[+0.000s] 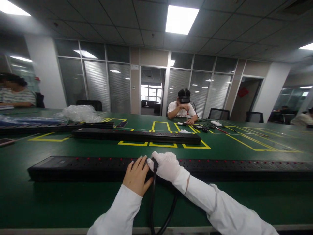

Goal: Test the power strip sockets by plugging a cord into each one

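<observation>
Desk, long, green-topped (pixel 73 202), marked with yellow tape outlines (pixel 162 145) toward its far side.

Item: long black power strip with a row of small red dots along its top (pixel 85 168); lies parallel to the desk's near edge, in front of the person, left end in view, right end running out of view.

Item: black moulded plug (pixel 155 164) on a thick black cable (pixel 152 204); plug at the strip's top, cable looping down across the desk's near edge. Whether the plug is seated in a socket cannot be told.

Right hand, in a white dotted knit glove (pixel 167 165): clenched around the plug.

Left hand, bare, white sleeve (pixel 137 174): just beside the right, laid on the strip, fingers extended over its top, thumb apart; grasping nothing.

Item: second long black strip (pixel 137 136), farther from the near edge, roughly parallel.

Item: crumpled clear plastic wrapping (pixel 80 112), toward the far edge, left.

Person in white top (pixel 182 109), seated at the far edge, hands near small items.
</observation>
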A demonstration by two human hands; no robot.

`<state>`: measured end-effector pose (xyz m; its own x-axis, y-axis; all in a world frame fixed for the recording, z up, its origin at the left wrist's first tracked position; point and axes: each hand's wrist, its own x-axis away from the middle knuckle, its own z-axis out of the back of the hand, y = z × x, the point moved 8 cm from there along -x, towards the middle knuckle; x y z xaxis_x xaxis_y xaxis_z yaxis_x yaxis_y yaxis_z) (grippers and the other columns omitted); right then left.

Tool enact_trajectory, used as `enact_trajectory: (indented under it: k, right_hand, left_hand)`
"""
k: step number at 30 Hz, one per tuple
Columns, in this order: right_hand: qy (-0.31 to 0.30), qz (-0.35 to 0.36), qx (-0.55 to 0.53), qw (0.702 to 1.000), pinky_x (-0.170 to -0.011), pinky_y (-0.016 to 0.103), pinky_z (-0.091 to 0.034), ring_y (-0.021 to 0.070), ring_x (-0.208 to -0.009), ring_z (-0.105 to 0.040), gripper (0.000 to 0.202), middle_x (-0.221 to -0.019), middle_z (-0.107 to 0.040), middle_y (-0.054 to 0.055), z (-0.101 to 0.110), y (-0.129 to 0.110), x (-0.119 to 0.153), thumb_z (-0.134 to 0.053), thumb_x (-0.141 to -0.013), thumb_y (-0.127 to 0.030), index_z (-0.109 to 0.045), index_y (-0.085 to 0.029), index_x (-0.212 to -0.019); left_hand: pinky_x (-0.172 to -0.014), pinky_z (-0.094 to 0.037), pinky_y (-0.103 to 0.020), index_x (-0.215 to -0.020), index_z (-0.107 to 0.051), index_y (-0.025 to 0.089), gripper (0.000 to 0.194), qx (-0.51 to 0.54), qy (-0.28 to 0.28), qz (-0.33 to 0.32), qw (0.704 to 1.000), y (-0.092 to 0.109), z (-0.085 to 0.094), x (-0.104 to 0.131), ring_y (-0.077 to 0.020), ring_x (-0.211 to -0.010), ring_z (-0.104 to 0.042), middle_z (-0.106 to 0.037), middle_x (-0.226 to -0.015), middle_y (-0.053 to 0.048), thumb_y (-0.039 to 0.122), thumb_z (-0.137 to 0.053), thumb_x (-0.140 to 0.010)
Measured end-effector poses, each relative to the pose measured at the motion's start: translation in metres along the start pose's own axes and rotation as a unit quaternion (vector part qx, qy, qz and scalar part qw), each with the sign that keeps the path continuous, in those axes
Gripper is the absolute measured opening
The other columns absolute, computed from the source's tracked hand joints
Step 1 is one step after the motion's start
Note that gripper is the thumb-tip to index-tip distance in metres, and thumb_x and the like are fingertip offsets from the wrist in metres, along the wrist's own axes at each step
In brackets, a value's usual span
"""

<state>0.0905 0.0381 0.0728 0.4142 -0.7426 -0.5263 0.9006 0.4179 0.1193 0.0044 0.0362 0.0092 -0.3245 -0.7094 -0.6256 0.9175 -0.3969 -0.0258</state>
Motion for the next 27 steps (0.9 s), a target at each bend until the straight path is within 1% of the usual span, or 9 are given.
enact_trajectory:
  k: [6, 14, 17, 20, 24, 27]
  right_hand:
    - [0.006, -0.003, -0.008, 1.000, -0.054, 0.024, -0.024, 0.0124, -0.059, -0.055, 0.032, -0.070, -0.064, 0.000, -0.003, 0.002, 0.000, -0.030, -0.085, -0.046, -0.052, -0.023, -0.081]
    - [-0.039, -0.005, -0.023, 0.999, -0.053, 0.022, -0.025, 0.0114, -0.059, -0.056, 0.033, -0.065, -0.063, 0.000, -0.014, 0.010, -0.009, -0.032, -0.085, -0.047, -0.054, -0.023, -0.085]
    - [-0.043, -0.011, -0.029, 0.999, -0.053, 0.022, -0.025, 0.0115, -0.060, -0.056, 0.034, -0.065, -0.063, 0.000, -0.016, 0.012, -0.011, -0.033, -0.084, -0.050, -0.055, -0.023, -0.084]
    - [-0.030, -0.013, -0.028, 0.999, -0.052, 0.022, -0.025, 0.0115, -0.060, -0.057, 0.034, -0.064, -0.063, 0.000, -0.014, 0.010, -0.009, -0.033, -0.084, -0.049, -0.055, -0.023, -0.084]
    - [-0.001, 0.017, -0.018, 1.000, -0.052, 0.022, -0.025, 0.0119, -0.059, -0.057, 0.032, -0.065, -0.063, 0.000, -0.006, 0.002, -0.004, -0.031, -0.085, -0.045, -0.053, -0.022, -0.082]
    - [0.010, 0.017, -0.003, 1.000, -0.052, 0.023, -0.025, 0.0126, -0.058, -0.057, 0.033, -0.065, -0.063, 0.001, -0.003, 0.000, -0.002, -0.031, -0.085, -0.046, -0.053, -0.022, -0.081]
  left_hand:
    - [-0.093, -0.030, -0.044, -0.115, -0.049, 0.022, 0.045, 0.006, 0.005, -0.001, 1.000, 0.001, 0.003, 0.000, -0.0261, -0.115, -0.040, -0.048, -0.124, -0.006, 0.031, -0.049, -0.071]
    - [-0.093, -0.030, -0.044, -0.117, -0.047, 0.022, 0.047, 0.006, 0.010, -0.003, 1.000, 0.002, 0.004, -0.001, -0.0268, -0.114, -0.040, -0.048, -0.124, -0.008, 0.035, -0.050, -0.072]
    - [-0.093, -0.030, -0.044, -0.118, -0.046, 0.022, 0.048, 0.004, 0.005, -0.003, 1.000, 0.001, 0.002, -0.001, -0.0268, -0.115, -0.039, -0.048, -0.125, -0.008, 0.035, -0.049, -0.072]
    - [-0.093, -0.030, -0.044, -0.119, -0.045, 0.022, 0.048, -0.003, 0.001, -0.004, 1.000, 0.001, 0.000, -0.001, -0.0267, -0.115, -0.039, -0.047, -0.126, -0.007, 0.035, -0.049, -0.072]
    - [-0.093, -0.030, -0.044, -0.117, -0.047, 0.023, 0.047, -0.007, 0.005, -0.005, 1.000, 0.000, -0.001, 0.000, -0.0263, -0.115, -0.039, -0.048, -0.125, -0.006, 0.033, -0.050, -0.071]
    - [-0.093, -0.030, -0.044, -0.115, -0.048, 0.024, 0.045, -0.003, 0.008, -0.004, 1.000, -0.001, -0.001, 0.001, -0.0255, -0.115, -0.039, -0.048, -0.125, -0.005, 0.031, -0.050, -0.071]
